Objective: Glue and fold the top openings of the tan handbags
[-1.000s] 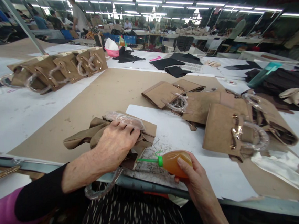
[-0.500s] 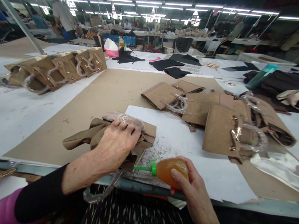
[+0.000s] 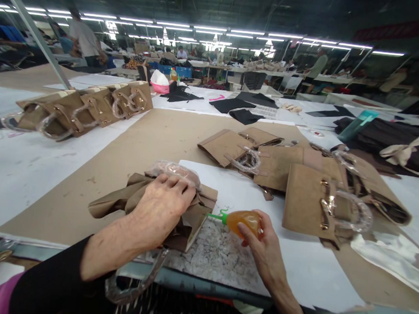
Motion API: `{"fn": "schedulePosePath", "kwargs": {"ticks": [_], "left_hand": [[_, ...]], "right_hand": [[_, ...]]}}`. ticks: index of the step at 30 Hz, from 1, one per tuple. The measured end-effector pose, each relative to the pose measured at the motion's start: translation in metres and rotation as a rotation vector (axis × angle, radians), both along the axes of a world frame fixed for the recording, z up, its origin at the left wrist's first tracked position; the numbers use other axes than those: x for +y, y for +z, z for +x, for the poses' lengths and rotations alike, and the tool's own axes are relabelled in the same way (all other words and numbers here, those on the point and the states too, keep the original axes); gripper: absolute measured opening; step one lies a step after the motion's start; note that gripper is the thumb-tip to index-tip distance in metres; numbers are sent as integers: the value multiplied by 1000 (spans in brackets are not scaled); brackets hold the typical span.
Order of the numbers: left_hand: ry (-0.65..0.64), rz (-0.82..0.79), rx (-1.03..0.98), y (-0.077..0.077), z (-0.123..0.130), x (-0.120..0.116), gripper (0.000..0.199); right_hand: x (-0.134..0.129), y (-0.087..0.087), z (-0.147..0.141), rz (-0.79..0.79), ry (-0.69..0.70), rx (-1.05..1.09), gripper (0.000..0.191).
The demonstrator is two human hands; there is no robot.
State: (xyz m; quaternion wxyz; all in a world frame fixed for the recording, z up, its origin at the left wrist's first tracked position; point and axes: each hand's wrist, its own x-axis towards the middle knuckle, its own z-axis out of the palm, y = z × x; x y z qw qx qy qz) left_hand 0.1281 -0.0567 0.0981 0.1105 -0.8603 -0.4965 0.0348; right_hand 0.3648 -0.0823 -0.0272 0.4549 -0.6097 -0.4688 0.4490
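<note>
My left hand (image 3: 165, 207) presses down on a brown handbag (image 3: 126, 196) lying on its side, fingers curled over its folded upper part. A plastic-wrapped bundle (image 3: 175, 171) lies just beyond the knuckles, and one wrapped handle (image 3: 137, 282) hangs over the table's front edge. In my right hand (image 3: 264, 243) is a squeeze bottle (image 3: 242, 222) of amber liquid with a green cap and thin green nozzle. Held nearly level, it points left, and the nozzle tip is at the right edge of the bag; whether it touches cannot be told.
Several brown handbags (image 3: 311, 199) lie piled to the right, with a white cloth (image 3: 386, 253) nearby. Another row of bags (image 3: 86, 108) stands at the left beside a slanted metal pole (image 3: 34, 29). Black pieces (image 3: 231, 103) and a pink container (image 3: 160, 81) sit farther back.
The bottle has moved up and away from me along the bag's right edge. My left hand stays on the bag. The whole view has tilted up slightly.
</note>
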Motion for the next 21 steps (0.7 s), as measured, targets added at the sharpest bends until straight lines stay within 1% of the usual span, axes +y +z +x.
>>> {"fn": "schedulePosePath", "kwargs": {"ticks": [4,7,11,13,15,16,17,18,21], "left_hand": [[30,-30,-8,10,-3,11,27],[31,-27,-14,15,-6,18,26],[61,-67,-21,20,-8,25,28],[88,-98,-14,22,-8,29,30],[112,-140,-9,25,-9,33,31],[121,-160,-13,26,-9,35,30],[123,-173,-24,27,-10,37,30],[120,-181,-40,27,-11,39,30],[102,-188,-79,26,-14,42,30]], "right_hand": [[9,-4,0,55,-20,-60,57],[11,-7,1,166,-31,-168,53],[13,-6,-1,423,-13,-341,39],[16,-3,-3,577,-1,-406,36],[18,1,-3,732,-30,-473,35],[17,3,-3,782,-62,-492,36],[16,6,-2,791,-99,-491,37],[14,10,-1,757,-139,-467,38],[3,19,1,487,-202,-306,47]]}}
